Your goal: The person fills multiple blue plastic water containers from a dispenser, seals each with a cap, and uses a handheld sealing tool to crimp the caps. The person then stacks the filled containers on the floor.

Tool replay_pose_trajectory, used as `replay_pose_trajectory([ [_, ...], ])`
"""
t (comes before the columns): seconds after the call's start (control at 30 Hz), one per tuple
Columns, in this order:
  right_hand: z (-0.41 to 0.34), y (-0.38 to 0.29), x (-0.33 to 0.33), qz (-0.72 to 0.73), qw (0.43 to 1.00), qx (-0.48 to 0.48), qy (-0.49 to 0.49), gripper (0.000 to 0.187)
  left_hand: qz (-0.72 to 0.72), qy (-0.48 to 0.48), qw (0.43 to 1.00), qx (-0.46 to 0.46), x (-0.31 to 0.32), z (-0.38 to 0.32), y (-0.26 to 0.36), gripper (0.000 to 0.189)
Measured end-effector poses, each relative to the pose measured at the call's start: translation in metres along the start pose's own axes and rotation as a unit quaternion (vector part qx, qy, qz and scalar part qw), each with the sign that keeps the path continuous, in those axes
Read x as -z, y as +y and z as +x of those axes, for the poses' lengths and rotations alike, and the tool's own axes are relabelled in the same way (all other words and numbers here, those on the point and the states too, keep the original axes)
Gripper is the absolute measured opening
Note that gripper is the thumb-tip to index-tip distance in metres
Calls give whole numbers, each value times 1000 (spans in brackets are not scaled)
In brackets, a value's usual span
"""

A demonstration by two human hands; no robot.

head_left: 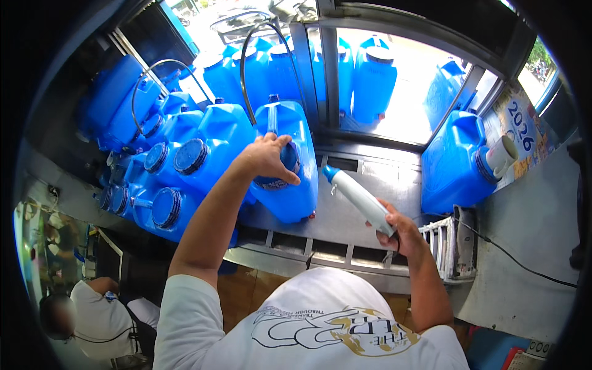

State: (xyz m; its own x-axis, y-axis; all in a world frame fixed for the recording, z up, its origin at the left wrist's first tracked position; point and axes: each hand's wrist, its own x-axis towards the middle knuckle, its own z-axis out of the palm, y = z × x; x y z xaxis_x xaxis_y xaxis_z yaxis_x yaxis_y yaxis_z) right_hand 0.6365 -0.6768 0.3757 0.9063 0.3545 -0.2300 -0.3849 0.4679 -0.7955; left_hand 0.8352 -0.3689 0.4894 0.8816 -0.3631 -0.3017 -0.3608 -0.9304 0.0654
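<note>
My left hand rests over the round lid of an upright blue plastic water jug, its fingers spread around the cap. The jug stands on a stainless-steel counter, with a small red fitting near its base. In my right hand is a heat gun or similar grey cylindrical tool with a blue tip, a cord at its lower end. The tip points up and left, apart from the jug. Whether my left hand grips the lid or only lies on it is hard to tell.
Several blue jugs crowd the left side. Another blue jug stands right, with a light mug on its cap. A black cable crosses the right-hand surface. More jugs stand beyond the window frame. A seated person is at lower left.
</note>
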Motion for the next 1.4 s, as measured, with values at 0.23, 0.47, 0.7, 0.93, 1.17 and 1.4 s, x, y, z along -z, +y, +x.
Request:
replay_pose_trajectory([
  [0.23, 12, -15, 2, -46, 999, -10, 15, 90, 12, -9, 1000, 23, -3, 4, 3, 118],
  [0.47, 33, -26, 4, -76, 997, 3, -27, 92, 18, -8, 1000, 20, -3, 3, 5, 118],
  [0.7, 48, -37, 6, -73, 996, -20, -41, 91, 8, -10, 999, 33, -3, 3, 6, 117],
  [0.93, 61, -39, 10, -51, 997, -9, -64, 88, 2, 1, 1000, 18, -4, 4, 3, 118],
  [1.17, 66, -42, 6, -49, 996, 7, -69, 90, -5, 0, 1000, 22, -5, 5, 3, 119],
  [1.4, 58, -39, 8, -46, 997, 14, -64, 92, -13, 1, 1000, 19, -3, 3, 3, 118],
])
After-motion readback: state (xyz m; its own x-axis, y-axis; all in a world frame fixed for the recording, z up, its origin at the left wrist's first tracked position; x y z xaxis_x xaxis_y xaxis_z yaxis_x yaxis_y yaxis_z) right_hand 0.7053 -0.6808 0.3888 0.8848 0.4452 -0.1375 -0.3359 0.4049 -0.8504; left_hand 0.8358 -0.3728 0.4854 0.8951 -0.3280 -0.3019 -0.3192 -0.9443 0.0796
